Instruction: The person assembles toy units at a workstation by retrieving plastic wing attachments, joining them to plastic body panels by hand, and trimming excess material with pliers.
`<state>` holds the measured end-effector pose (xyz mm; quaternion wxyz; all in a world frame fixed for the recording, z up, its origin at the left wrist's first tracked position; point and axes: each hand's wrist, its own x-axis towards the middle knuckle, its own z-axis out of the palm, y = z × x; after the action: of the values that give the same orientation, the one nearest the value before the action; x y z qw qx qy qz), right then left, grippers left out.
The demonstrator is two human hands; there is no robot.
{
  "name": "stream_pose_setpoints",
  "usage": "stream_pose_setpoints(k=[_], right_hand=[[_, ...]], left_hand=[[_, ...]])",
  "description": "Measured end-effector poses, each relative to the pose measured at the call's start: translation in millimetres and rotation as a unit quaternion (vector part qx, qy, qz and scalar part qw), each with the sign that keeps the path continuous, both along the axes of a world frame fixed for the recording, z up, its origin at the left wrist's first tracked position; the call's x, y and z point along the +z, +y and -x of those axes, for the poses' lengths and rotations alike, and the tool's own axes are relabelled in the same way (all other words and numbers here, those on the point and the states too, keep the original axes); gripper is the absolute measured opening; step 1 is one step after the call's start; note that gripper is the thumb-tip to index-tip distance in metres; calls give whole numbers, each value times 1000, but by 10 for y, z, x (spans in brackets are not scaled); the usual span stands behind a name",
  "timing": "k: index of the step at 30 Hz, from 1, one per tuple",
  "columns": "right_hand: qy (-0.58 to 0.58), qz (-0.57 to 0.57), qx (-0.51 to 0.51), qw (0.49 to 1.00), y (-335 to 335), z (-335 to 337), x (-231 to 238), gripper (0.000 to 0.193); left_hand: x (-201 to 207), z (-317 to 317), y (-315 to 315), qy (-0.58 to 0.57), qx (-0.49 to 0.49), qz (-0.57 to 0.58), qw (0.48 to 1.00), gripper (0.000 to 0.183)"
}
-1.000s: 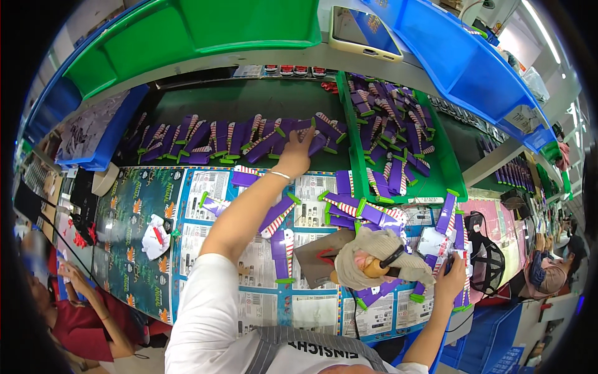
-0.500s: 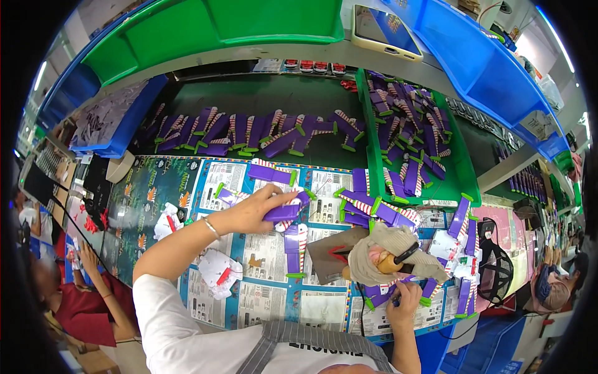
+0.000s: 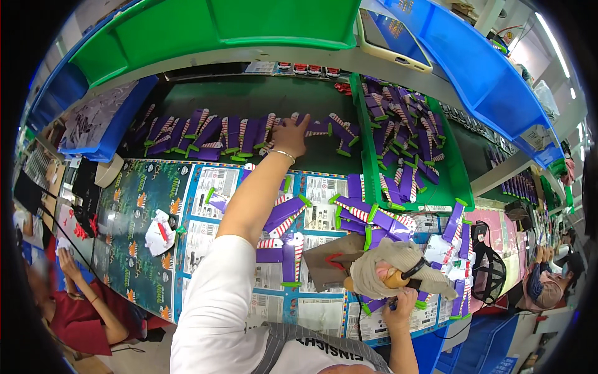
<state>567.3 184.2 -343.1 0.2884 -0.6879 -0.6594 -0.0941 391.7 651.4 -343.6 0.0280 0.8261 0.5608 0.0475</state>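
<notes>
My left hand (image 3: pixel 289 137) reaches far forward over a row of purple toy parts (image 3: pixel 224 134) on a dark belt. Its fingers are spread and touch or hover just above the parts; I cannot tell which. The parts have red-and-white striped strips and green ends. Beneath my left forearm, more purple parts (image 3: pixel 288 258) lie on the printed table sheet. My right hand (image 3: pixel 400 306) is closed around a small dark object (image 3: pixel 392 303), mostly hidden by the fingers. Just beyond it stands a beige cloth bundle (image 3: pixel 374 265) with a wooden handle (image 3: pixel 393 278).
A green bin (image 3: pixel 458 181) heaped with purple parts stands at the back right. White pieces with red bits (image 3: pixel 160 234) lie at left. Overhead are a green tray (image 3: pixel 212 25), a blue tray (image 3: pixel 473 68) and a phone (image 3: pixel 395 40). A black mesh fan guard (image 3: pixel 492 268) stands right.
My left hand has let go of a purple part, now on the table, and moved forward to the row on the belt. My right hand has stayed almost in place.
</notes>
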Motion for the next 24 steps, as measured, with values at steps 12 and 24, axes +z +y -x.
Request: stream_pose_setpoints(k=[12,24], right_hand=[[10,-20,-5,1000,10,-57,-42,47],[26,-41,-19,999,23,-46,-13,45]], left_hand=[[-329,-325,198,10,-79,-164,983,64],[174,33,11,-165,-69,110,978,86]])
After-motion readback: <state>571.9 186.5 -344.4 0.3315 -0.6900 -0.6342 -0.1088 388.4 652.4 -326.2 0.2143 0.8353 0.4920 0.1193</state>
